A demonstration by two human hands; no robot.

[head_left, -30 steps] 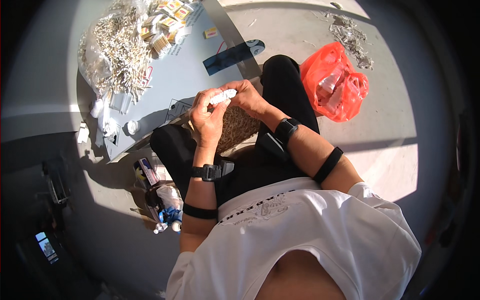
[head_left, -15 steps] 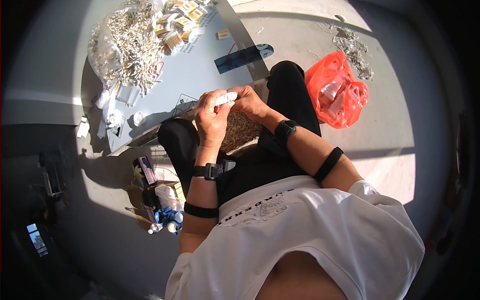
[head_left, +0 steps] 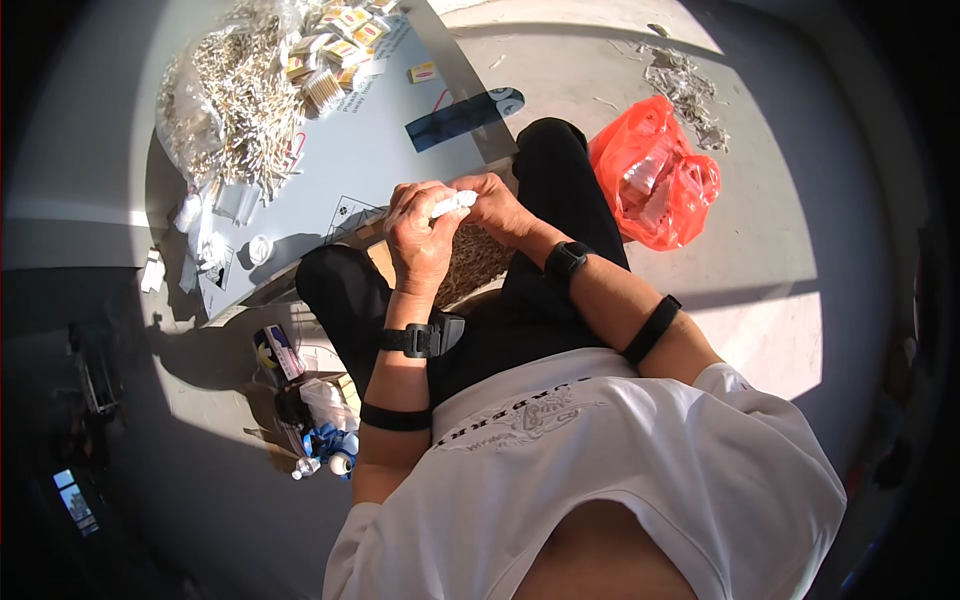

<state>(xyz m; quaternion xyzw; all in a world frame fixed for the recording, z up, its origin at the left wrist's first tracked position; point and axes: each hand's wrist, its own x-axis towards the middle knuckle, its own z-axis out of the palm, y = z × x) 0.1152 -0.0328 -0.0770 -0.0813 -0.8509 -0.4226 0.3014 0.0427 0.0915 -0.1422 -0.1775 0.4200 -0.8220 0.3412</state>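
Note:
Above my lap, my left hand (head_left: 418,228) is closed round a bundle of cotton swabs (head_left: 455,204), whose white bumpy tips show between the hands. The fingers of my right hand (head_left: 496,210) are bent in against the bundle's far side, and their tips are partly hidden. Below the hands, between my knees, a container of thin brownish sticks (head_left: 477,268) is partly visible. A large heap of loose cotton swabs (head_left: 255,110) in clear plastic lies at the table's far left. Beside it are several small yellow-and-white boxes (head_left: 345,45) and another swab bundle (head_left: 322,92).
The grey table (head_left: 365,150) carries a dark blue strip (head_left: 460,120), one separate small box (head_left: 422,72) and a white roll (head_left: 261,249). A red plastic bag (head_left: 655,180) stands on the floor at right, near scraps (head_left: 685,95). Bottles and bags (head_left: 325,420) lie at lower left.
The whole view has shifted slightly, so the table and the red bag appear further left. Both hands stay on the swab bundle, which is tilted a little differently.

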